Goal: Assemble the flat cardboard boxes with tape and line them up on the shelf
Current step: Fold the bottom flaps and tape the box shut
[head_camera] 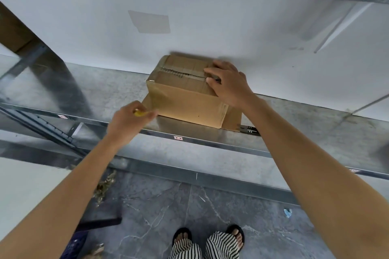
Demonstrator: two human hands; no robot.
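Brown corrugated cardboard box [185,99], its top seam taped, sits on the grey metal shelf [105,90] close to the white wall [210,27]. The right hand [229,84] lies on the box's top right end, its fingers loosely spread and fairly straight over the seam. The left hand [126,121], curled narrow, pinches a small yellow object [140,113] just beside the box's lower left corner. A red-and-white sticker [178,138] on the shelf's front edge is too small to read.
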